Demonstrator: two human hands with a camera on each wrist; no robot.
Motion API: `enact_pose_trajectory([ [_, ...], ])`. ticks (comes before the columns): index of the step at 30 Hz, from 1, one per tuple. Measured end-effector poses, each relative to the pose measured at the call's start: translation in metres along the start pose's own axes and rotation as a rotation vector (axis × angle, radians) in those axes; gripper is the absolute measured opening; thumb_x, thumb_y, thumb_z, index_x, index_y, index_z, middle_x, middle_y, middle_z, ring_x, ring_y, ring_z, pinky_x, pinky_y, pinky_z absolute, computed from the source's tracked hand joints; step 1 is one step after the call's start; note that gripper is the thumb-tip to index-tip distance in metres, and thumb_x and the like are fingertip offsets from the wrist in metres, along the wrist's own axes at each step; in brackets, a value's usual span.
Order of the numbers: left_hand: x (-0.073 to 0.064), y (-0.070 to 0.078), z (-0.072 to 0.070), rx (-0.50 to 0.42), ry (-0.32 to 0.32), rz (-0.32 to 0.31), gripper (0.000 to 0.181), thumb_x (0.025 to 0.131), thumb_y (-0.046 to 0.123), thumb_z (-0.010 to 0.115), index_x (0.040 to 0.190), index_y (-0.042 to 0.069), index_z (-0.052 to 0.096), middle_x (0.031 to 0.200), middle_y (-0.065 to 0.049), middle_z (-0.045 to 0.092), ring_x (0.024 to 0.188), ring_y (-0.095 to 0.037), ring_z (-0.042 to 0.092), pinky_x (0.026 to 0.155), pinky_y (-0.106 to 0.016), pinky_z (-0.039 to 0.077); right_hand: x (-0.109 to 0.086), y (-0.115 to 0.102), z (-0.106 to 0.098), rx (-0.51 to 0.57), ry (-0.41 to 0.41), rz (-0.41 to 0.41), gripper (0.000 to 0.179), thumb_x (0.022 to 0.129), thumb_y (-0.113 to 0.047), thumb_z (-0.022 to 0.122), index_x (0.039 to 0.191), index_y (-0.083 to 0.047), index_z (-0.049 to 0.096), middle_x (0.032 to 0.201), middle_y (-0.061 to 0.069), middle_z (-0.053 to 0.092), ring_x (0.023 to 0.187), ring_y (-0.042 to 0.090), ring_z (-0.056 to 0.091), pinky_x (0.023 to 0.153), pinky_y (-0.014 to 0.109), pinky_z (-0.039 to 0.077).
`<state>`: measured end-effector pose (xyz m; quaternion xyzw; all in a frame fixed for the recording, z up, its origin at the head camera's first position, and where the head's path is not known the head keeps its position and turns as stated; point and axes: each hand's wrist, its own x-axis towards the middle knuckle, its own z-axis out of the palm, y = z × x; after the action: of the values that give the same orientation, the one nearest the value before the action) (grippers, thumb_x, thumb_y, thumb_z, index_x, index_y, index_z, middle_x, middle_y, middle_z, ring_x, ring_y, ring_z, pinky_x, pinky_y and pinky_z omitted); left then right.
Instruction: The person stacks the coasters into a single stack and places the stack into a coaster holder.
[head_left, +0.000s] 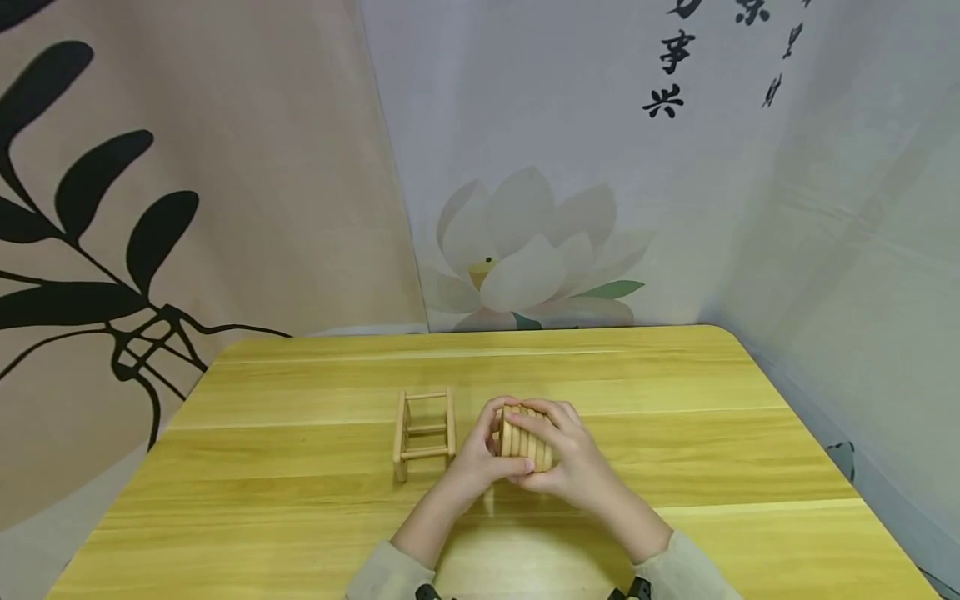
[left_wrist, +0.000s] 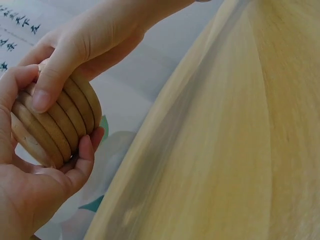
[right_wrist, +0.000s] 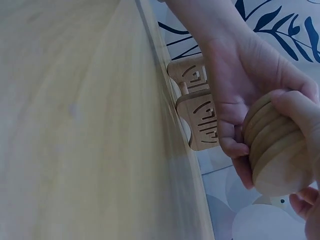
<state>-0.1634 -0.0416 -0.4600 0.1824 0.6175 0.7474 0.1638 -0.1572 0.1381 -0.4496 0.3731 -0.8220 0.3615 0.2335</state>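
A stack of several round wooden coasters is held between both hands above the table, its discs standing on edge in the head view. My left hand grips one end of the stack, fingers curled round its rim. From the other side my right hand grips it too, with the thumb and fingers on the discs' edges. In the left wrist view the coasters lie flush against each other. To the left of the hands stands a small wooden rack with thin crossbars; its side panels have cut-out slots.
The light wooden table extends on all sides of the hands. Behind it hangs a pale cloth backdrop with printed leaves, a lotus and black characters. The table's rounded far right corner is near the cloth.
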Motion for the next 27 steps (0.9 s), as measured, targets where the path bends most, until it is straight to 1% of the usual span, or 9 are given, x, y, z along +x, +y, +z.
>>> enact_pose_trajectory([
  [5,0.0,0.0,0.001,-0.009,0.01,0.009,0.07,0.079,0.004,0.074,0.137,0.018,0.036,0.122,-0.016,0.044,0.096,-0.028,0.059,0.07,-0.039,0.055,0.001,0.0,-0.001,-0.007,-0.017,-0.005,0.077,0.062,-0.025,0.09,0.131,-0.021,0.057,0.134,0.007,0.049,0.116,0.026,0.045,0.083,0.045,0.051],
  [10,0.0,0.0,0.002,-0.012,-0.004,0.015,0.069,0.08,0.005,0.074,0.136,0.018,0.036,0.122,-0.016,0.044,0.098,-0.028,0.059,0.071,-0.039,0.055,0.0,0.002,-0.001,-0.01,-0.024,-0.007,0.077,0.062,-0.024,0.09,0.132,-0.022,0.057,0.134,0.006,0.048,0.116,0.025,0.045,0.083,0.045,0.05],
  [15,-0.001,0.002,0.003,-0.006,-0.002,0.029,0.069,0.079,0.005,0.075,0.136,0.019,0.037,0.124,-0.016,0.043,0.099,-0.029,0.058,0.072,-0.04,0.055,0.001,0.002,-0.001,-0.007,-0.024,-0.013,0.076,0.063,-0.024,0.089,0.132,-0.022,0.056,0.135,0.005,0.048,0.115,0.025,0.046,0.081,0.045,0.05],
  [22,-0.005,0.006,-0.001,-0.006,0.001,0.031,0.069,0.08,0.003,0.074,0.136,0.02,0.036,0.126,-0.017,0.041,0.101,-0.03,0.057,0.075,-0.043,0.054,0.007,0.0,0.001,-0.005,-0.017,-0.025,0.072,0.065,-0.025,0.086,0.131,-0.023,0.058,0.134,0.005,0.05,0.115,0.025,0.047,0.081,0.046,0.05],
  [27,-0.008,0.014,-0.006,0.023,0.001,0.055,0.069,0.081,0.003,0.073,0.136,0.018,0.035,0.125,-0.016,0.041,0.1,-0.03,0.057,0.076,-0.042,0.054,0.015,-0.005,0.004,0.003,0.011,-0.061,0.069,0.065,-0.021,0.085,0.129,-0.021,0.06,0.132,0.007,0.051,0.113,0.027,0.048,0.08,0.047,0.05],
])
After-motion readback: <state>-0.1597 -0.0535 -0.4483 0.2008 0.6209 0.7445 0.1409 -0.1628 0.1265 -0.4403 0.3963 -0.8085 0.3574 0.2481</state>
